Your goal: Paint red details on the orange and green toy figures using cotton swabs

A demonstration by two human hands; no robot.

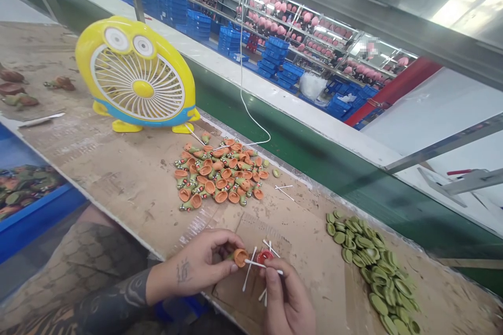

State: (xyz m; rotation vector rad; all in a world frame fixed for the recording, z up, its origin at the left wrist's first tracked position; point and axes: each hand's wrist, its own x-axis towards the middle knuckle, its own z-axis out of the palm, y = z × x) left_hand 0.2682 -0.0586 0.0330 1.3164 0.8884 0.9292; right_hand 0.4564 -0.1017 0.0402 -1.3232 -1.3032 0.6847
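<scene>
My left hand [200,261] pinches a small orange-and-green piece [240,257], its hollow orange side facing up. Between the thumb and fingers of my right hand [288,296] is a cotton swab [257,264], whose white tip touches or nearly touches the orange hollow. Just behind the swab sits a small red container [264,256], partly hidden by my right fingers. Several other cotton swabs [249,272] lie around it on the cardboard. Farther back is a pile of orange-and-green pieces [220,170].
Green oval pieces [377,267] are heaped at the right. A yellow fan [143,89] stands at the back left of the cardboard-covered table [106,172]. A blue bin [43,217] with more pieces is at the left edge. Behind runs a green belt [283,136].
</scene>
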